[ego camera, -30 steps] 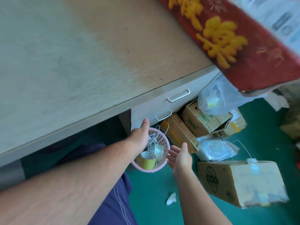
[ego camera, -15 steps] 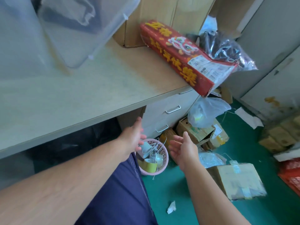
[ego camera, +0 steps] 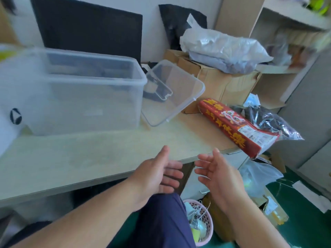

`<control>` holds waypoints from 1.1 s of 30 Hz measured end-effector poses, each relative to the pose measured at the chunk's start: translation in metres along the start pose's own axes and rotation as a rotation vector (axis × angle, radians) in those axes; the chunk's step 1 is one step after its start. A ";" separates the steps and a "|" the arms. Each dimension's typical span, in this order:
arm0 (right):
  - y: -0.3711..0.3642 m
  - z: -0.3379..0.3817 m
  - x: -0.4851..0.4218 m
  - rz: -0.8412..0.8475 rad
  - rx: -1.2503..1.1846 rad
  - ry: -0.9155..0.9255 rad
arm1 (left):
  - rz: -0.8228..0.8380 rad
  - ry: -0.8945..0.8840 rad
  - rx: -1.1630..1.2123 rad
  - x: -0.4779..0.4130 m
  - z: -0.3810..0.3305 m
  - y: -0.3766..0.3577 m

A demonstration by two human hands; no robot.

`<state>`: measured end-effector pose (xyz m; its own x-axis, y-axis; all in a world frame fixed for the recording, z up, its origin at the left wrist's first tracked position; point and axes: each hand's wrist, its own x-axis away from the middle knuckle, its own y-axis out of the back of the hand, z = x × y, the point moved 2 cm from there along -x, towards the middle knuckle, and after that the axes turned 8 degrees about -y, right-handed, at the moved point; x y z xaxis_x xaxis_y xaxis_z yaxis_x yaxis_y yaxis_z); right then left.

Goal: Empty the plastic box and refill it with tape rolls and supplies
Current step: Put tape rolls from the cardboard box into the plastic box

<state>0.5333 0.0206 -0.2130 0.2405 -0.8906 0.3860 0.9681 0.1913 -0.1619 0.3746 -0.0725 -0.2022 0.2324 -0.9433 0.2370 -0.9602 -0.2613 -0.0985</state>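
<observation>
- Since the earlier frame both hands have risen from beside the pink basket (ego camera: 206, 228) on the floor to the front edge of the desk (ego camera: 89, 154); the basket now sits low in the frame, right of centre, below them.
- Upper left of the frame: the clear plastic box (ego camera: 80, 93) stands upright on the desk with its top uncovered; the view is blurred, so I cannot tell whether anything lies inside.
- Just right of the box, its clear lid (ego camera: 175, 92) leans tilted, one edge on the desk and the other toward a cardboard carton (ego camera: 218, 81).
- Centre, lower half: the left hand (ego camera: 155, 178) hovers at the desk's front edge, fingers spread apart, palm turned toward the other hand, holding nothing.
- Just right of it, the right hand (ego camera: 218, 176) faces the left one, fingers likewise apart and empty; the two hands are near each other but not touching.
- Below the hands, a leg in dark blue cloth (ego camera: 161, 221) fills the lower centre, with the pink basket beside it holding string and scraps.
- Right of centre: a long red box (ego camera: 238, 129) with yellow characters lies on the desk, its end jutting past the desk's corner.
- Upper right: a pale plastic bag (ego camera: 223, 49) rests on top of the carton.
</observation>
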 end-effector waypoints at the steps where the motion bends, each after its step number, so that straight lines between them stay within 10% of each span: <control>1: -0.013 0.009 0.005 0.037 -0.005 0.021 | -0.041 -0.027 0.015 0.006 -0.009 0.012; 20: -0.332 0.106 0.061 0.749 0.155 0.168 | -0.846 -0.456 0.133 0.119 -0.146 0.276; 33: -0.490 0.159 0.015 0.729 0.410 0.336 | -1.048 -0.312 0.038 0.063 -0.216 0.411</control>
<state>0.0735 -0.0208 0.0163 0.8337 -0.5519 0.0181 0.5478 0.8307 0.0991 -0.0388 -0.1952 -0.0191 0.9655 -0.2580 -0.0344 -0.2588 -0.9657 -0.0215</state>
